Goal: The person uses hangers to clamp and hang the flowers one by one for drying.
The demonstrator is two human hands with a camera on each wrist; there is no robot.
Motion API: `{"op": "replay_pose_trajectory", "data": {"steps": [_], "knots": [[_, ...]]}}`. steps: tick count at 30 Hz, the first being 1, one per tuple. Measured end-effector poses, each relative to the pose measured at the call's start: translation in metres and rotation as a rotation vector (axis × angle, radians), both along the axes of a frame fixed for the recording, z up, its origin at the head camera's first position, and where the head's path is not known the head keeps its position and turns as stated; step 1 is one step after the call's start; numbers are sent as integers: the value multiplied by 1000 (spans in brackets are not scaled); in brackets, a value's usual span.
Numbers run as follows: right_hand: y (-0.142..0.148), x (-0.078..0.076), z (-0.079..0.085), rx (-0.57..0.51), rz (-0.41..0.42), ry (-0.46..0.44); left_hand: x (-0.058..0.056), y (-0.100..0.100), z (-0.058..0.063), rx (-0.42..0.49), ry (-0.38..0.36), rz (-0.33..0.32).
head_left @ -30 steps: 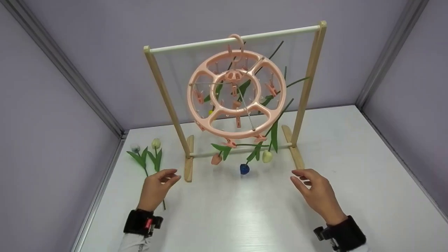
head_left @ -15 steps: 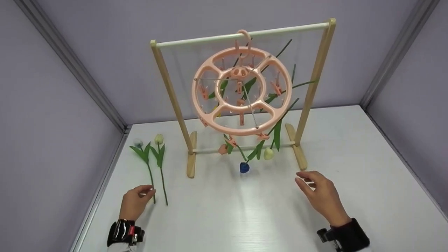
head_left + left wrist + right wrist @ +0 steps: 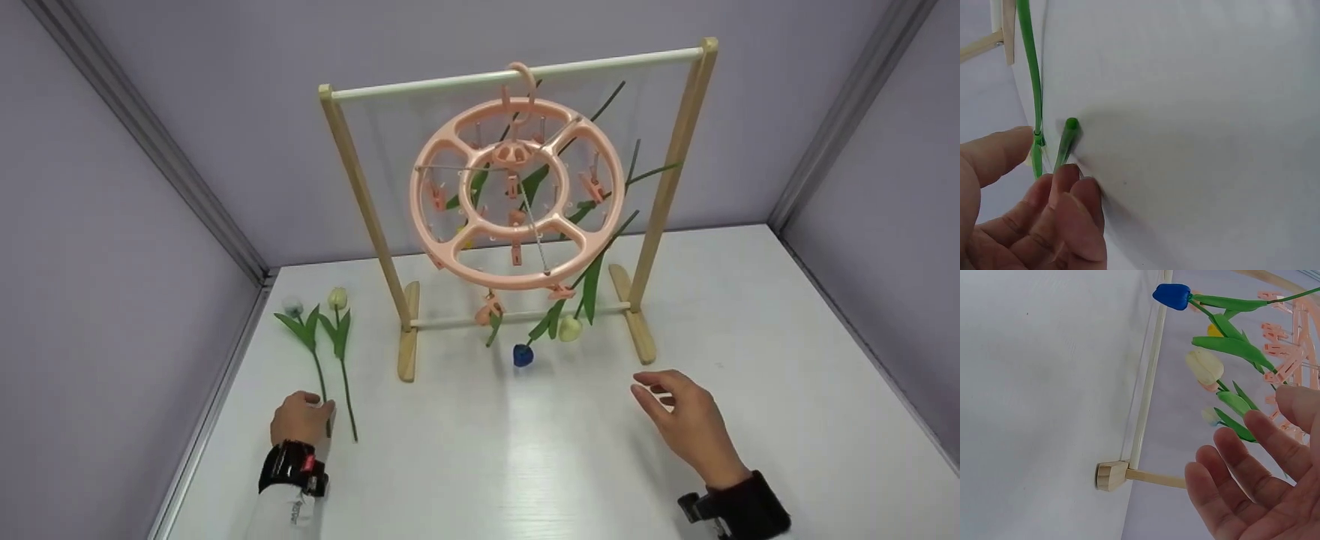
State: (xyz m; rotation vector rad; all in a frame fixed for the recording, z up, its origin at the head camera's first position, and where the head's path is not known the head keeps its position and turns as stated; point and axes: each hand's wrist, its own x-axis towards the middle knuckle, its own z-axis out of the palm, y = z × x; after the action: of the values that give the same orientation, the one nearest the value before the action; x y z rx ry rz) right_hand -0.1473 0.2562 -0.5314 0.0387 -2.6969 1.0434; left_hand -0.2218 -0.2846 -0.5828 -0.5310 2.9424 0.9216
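At the left of the table, my left hand [image 3: 300,420] pinches the lower stem of a pale blue-white artificial tulip [image 3: 304,330]. That stem's green cut end [image 3: 1071,124] sticks out past the curled fingers in the left wrist view. A cream tulip [image 3: 341,337] lies just to its right. My right hand [image 3: 686,416] hovers over the right side with fingers loosely bent, holding nothing. Ahead hangs a pink round clip hanger [image 3: 517,281] with several tulips clipped on, including a blue tulip [image 3: 1172,296] and a cream hanging tulip [image 3: 1204,367].
A wooden stand [image 3: 660,187] with a white top rod [image 3: 600,66] carries the hanger at the back of the white table [image 3: 480,465]. The stand's feet [image 3: 407,352] reach forward on both sides. Grey walls [image 3: 135,247] enclose the table.
My left hand has moved left and down to the pale tulip's stem and taken hold of it. A peach tulip on the hanger's front clip has swung round. The right hand has hardly moved.
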Motion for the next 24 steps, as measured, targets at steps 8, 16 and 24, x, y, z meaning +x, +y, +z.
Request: {"op": "replay_pose_trajectory", "data": {"steps": [8, 16, 24], "knots": [[1, 2, -2, -19, -5, -21, -8, 5, 14, -39, -85, -28], [0, 2, -2, -35, -11, -24, 0, -5, 18, -56, -43, 6], [2, 2, -3, -38, -11, 8, 9, -25, 26, -152, 21, 29]]}}
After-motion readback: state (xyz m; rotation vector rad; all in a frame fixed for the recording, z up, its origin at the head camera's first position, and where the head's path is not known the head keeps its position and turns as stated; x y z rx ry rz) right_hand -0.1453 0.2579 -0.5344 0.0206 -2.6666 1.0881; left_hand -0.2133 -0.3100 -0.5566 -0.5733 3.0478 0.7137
